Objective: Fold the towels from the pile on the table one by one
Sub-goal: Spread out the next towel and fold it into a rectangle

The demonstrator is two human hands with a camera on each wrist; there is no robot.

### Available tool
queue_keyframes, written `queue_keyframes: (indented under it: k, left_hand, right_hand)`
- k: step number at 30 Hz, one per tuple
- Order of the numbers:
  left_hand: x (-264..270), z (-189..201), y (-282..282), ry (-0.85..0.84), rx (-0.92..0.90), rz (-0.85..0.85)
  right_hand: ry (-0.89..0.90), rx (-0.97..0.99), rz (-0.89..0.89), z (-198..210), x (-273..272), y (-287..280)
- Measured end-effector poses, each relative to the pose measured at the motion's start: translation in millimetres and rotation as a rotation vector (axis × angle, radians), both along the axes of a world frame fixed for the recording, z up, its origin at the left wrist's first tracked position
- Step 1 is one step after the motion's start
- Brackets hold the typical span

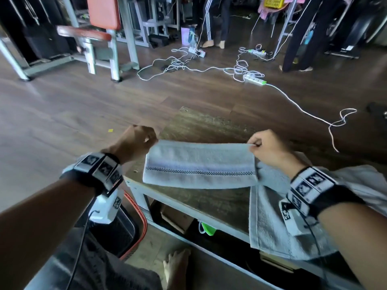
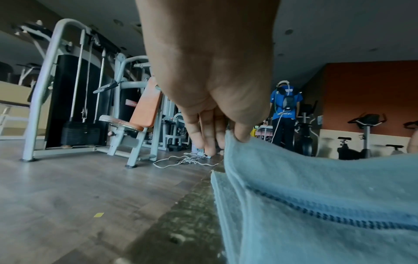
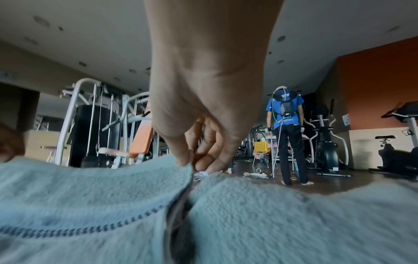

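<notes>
A pale grey-blue towel (image 1: 200,166) with a dark dotted stripe lies folded on the worn wooden table (image 1: 205,124), its far edge lifted. My left hand (image 1: 149,139) pinches the towel's far left corner, thumb against fingers, as the left wrist view shows on the towel (image 2: 316,205) under the left hand (image 2: 235,138). My right hand (image 1: 254,145) pinches the far right corner; the right wrist view shows the thumb of the right hand (image 3: 189,160) on the towel (image 3: 90,205). More towels (image 1: 272,222) lie in a pile under my right forearm, also seen as a pile (image 3: 294,223).
The table's near metal edge (image 1: 188,208) runs across in front of me. A black bin with a red rim (image 1: 129,227) stands at its left. White cables and power strips (image 1: 251,77) lie on the wooden floor beyond. A gym machine (image 1: 100,36) and a standing person (image 3: 286,134) are farther off.
</notes>
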State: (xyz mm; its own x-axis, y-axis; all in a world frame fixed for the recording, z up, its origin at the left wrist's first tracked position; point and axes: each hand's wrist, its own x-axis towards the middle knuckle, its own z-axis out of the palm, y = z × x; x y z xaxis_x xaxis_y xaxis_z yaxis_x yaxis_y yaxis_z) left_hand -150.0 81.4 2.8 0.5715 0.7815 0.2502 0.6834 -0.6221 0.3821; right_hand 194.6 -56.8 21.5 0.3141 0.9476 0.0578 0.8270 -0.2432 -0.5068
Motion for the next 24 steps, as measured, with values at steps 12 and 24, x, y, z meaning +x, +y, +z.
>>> queue_keyframes:
  k: [12,24]
  left_hand:
    - [29,-47,37,0.182,-0.171,0.147]
    - [14,18,29,-0.179,0.018,0.166]
  right_hand:
    - [-0.279,-0.195,-0.012,-51,3,44]
    - [-0.026,0.142,-0.126,3,-3,43]
